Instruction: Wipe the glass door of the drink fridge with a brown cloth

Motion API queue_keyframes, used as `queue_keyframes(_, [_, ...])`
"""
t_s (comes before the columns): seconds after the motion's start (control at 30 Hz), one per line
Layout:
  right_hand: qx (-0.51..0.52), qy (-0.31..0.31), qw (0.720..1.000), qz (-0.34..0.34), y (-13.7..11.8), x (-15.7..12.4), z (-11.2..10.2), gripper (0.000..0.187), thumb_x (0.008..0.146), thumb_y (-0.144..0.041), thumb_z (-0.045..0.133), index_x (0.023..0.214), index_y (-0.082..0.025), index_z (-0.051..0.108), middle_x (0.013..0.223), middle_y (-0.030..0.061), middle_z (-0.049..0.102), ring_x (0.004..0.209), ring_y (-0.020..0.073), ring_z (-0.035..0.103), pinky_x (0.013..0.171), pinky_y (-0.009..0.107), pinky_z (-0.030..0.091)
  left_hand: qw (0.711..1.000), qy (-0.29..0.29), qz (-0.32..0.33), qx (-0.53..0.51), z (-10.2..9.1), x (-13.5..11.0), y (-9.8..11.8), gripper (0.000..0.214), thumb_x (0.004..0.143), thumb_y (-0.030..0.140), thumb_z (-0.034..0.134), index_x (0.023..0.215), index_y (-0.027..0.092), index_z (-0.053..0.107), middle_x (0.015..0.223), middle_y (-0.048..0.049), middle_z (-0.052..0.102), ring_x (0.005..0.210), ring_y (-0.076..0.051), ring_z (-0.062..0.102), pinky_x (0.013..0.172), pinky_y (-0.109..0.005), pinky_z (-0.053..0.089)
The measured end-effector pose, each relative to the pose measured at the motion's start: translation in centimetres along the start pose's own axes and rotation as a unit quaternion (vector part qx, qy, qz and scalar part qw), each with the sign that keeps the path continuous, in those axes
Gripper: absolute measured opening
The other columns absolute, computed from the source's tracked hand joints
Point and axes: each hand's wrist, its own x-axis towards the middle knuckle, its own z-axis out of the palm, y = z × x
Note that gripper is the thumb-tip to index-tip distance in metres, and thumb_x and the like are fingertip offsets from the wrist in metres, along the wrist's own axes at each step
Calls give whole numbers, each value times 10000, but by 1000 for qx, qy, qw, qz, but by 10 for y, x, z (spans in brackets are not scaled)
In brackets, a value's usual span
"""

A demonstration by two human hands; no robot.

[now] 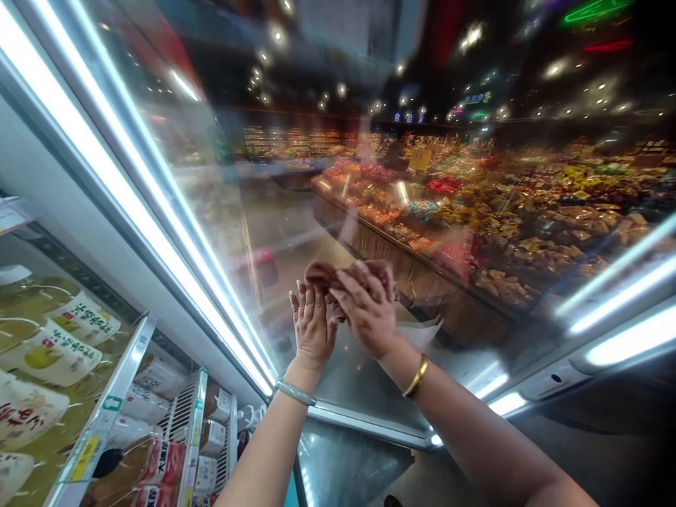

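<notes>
Head view: your left hand [313, 325] lies flat, fingers spread, on the glass door [338, 211]. Your right hand [366, 308] presses a brown cloth [324, 276] against the glass, just above the left hand. Packets [50, 355] fill the shelf at left.

Brown cloth [330, 276] at the fingertips; pale green bangle [296, 393] below left hand [313, 327], gold bangle [416, 376] below right hand [367, 310].

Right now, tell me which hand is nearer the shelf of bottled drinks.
Left. The left hand is raised against the glass door, on the side of the shelf of bottled drinks; the right hand lies farther off.
</notes>
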Motion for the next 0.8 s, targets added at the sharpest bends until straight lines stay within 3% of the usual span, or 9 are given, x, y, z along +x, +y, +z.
queue_keyframes(0.1, [20,-46,997,-66,-7,-14,10,281,987,-281,622,1253,-305,709,1447,-42,659,1597,182,244,1367,444,29,1000,-7,-14,10,0,-12,-7,698,1079,505,287,1674,172,139,1738,-147,143,1632,-280,47,1338,-540,68])
queue_keyframes(0.23, [36,-45,996,-71,10,-28,-5,279,986,-234,602,1236,-290,712,1397,-24,694,1577,171,297,1366,445,67,998,-53,24,11,-10,-26,-5,688,1075,498,319,1666,169,194,1705,-156,261,1625,-270,111,1340,-525,86])
queue_keyframes(0.3, [37,-17,999,-22,15,-12,-9,278,982,-248,617,1240,-293,712,1393,0,696,1577,199,304,1358,491,65,997,-65,34,4,-17,-25,-2,660,1078,481,320,1661,186,225,1691,-139,312,1622,-261,130,1341,-511,77])
queue_keyframes(0.4, [32,21,999,35,2,22,3,321,969,-280,659,1287,-316,689,1425,10,674,1575,228,309,1350,512,67,999,-46,4,-21,-26,-19,0,627,1081,475,292,1638,189,308,1678,-141,348,1615,-268,181,1335,-511,125])
queue_keyframes(0.47, [35,9,999,3,-13,32,18,331,978,-271,645,1305,-308,674,1450,5,657,1569,225,321,1351,511,59,999,17,-40,-32,-28,-16,-1,628,1079,475,298,1624,166,329,1673,-173,352,1603,-286,236,1320,-538,176])
queue_keyframes(0.57, [49,-27,994,-95,-25,23,33,247,996,-254,612,1226,-274,701,1442,-12,664,1537,194,381,1358,477,67,993,79,-87,-18,-25,-15,-6,674,1071,467,366,1641,132,239,1658,-218,362,1594,-295,262,1308,-562,197])
queue_keyframes(0.67, [57,-47,989,-129,-15,14,28,212,999,-259,613,1184,-263,716,1434,-25,670,1535,181,384,1363,449,78,996,41,-73,-6,-19,-9,-10,738,1073,520,339,1670,140,129,1666,-211,346,1607,-259,218,1322,-508,177])
queue_keyframes(0.8, [46,-14,998,-40,-7,56,21,306,1003,-277,601,1300,-282,673,1520,5,599,1577,237,308,1358,530,65,998,24,-49,-24,-17,18,-15,737,1074,568,234,1677,169,94,1706,-158,271,1622,-230,144,1340,-461,103])
